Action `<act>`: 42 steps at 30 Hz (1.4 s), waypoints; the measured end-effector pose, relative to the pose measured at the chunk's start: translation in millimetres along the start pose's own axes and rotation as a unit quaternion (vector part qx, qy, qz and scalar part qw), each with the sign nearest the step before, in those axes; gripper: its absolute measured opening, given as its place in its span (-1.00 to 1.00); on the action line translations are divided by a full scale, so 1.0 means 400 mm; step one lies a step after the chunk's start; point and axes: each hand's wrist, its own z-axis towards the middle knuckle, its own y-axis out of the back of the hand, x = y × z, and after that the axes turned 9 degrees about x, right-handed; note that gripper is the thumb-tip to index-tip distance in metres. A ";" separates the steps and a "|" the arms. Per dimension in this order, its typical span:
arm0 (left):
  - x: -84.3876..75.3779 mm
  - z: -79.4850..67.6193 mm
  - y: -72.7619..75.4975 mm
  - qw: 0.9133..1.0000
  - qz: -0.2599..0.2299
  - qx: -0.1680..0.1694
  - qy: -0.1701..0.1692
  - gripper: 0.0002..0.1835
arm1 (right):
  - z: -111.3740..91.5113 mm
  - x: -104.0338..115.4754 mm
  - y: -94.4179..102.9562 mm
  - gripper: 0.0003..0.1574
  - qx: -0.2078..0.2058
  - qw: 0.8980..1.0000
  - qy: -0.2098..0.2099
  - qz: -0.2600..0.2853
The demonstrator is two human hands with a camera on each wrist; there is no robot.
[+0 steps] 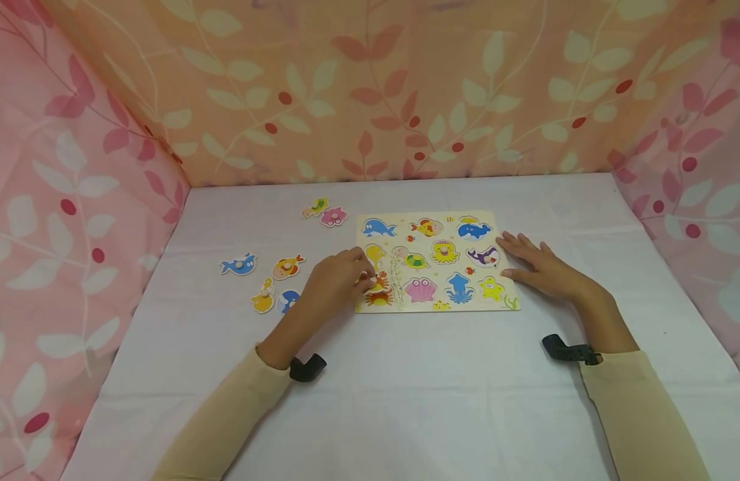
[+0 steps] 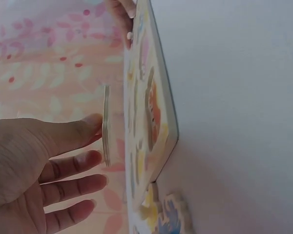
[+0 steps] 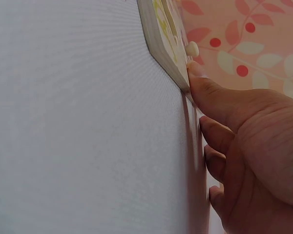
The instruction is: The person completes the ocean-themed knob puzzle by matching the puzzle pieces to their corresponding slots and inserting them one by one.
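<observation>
A wooden peg puzzle board (image 1: 404,224) with printed sea animals lies flat on the table. My left hand (image 1: 333,280) pinches an orange crab puzzle piece (image 1: 380,284) at the board's front left corner, over the printed crab. In the left wrist view the crab piece shows edge-on at thumb and fingertips, apart from the board face. My right hand (image 1: 541,270) rests at the board's right edge with fingers extended. Its thumb (image 3: 210,92) touches the board's edge in the right wrist view. A yellow octopus piece (image 1: 444,252) and a purple whale piece (image 1: 484,256) sit in the board.
Left of the board lie a blue whale piece (image 1: 238,264), a fish piece (image 1: 288,267), a yellow piece (image 1: 263,298) and another blue piece (image 1: 287,300), partly behind my left hand. Farther back are a turtle piece (image 1: 315,208) and a pink piece (image 1: 333,216). Patterned curtains (image 1: 406,100) enclose the table.
</observation>
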 end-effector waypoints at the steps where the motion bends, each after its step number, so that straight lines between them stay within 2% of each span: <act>1: -0.002 0.001 -0.004 1.000 0.005 -0.001 -0.005 -0.77 | 0.000 0.000 0.000 0.03 -0.001 1.000 0.000 0.000; 9: -0.019 0.001 -0.025 0.999 0.024 0.002 -0.030 -0.76 | 0.002 -0.005 0.000 0.01 -0.002 1.000 0.000 -0.005; 16: -0.028 0.000 -0.041 0.999 0.022 0.013 -0.024 -0.77 | 0.002 -0.005 0.001 0.01 -0.002 1.000 0.000 -0.005; 25: -0.031 -0.010 -0.053 0.999 0.043 0.020 -0.026 -0.76 | 0.003 -0.002 -0.007 0.01 0.005 1.000 0.006 0.001; 42: -0.035 -0.009 -0.042 0.993 0.116 0.021 -0.030 -0.71 | 0.006 0.001 0.001 0.02 0.001 1.000 0.003 -0.001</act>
